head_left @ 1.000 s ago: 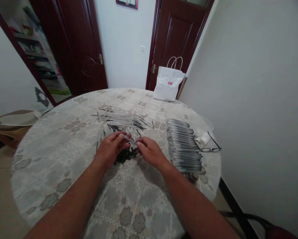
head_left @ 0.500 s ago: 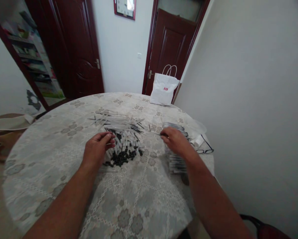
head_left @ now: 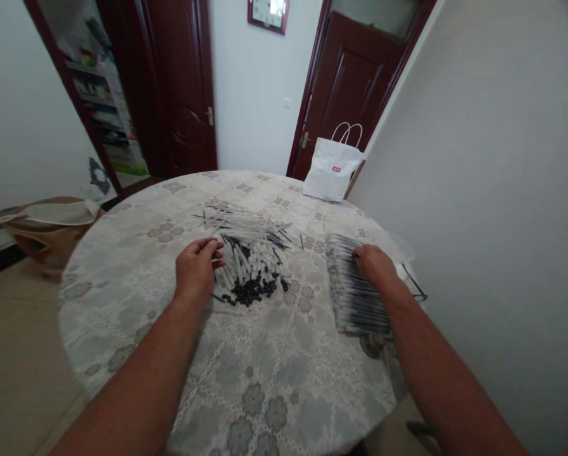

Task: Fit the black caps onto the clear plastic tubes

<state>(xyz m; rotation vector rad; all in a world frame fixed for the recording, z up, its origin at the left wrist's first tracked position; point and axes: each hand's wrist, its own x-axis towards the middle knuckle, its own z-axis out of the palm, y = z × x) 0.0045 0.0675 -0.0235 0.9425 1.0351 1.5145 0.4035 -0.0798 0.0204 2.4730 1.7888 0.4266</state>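
My left hand (head_left: 195, 269) is at the left edge of a loose pile. Its thumb and fingertips are pressed together, and whatever sits between them is too small to make out. The pile holds clear and white pen barrels (head_left: 239, 266), thin dark-tipped sticks like pen refills (head_left: 248, 225) behind them, and small black caps (head_left: 250, 290) in front. Over on the right, my right hand (head_left: 375, 265) reaches onto a neat stack of slim pens (head_left: 357, 297) laid side by side. Its fingers are closed, their tips hidden against the dark part of the stack.
A patterned cloth covers the round table (head_left: 246, 354). Eyeglasses (head_left: 415, 288) lie beyond my right forearm. A white paper bag (head_left: 334, 171) stands at the back edge. To the left is a brown bag (head_left: 49, 234); a wall (head_left: 502, 190) runs along the right.
My right hand has moved from the stack's near-left edge, where it held a thin stick, onto the stack itself. My left hand stays by the pile. The whole view has shifted.
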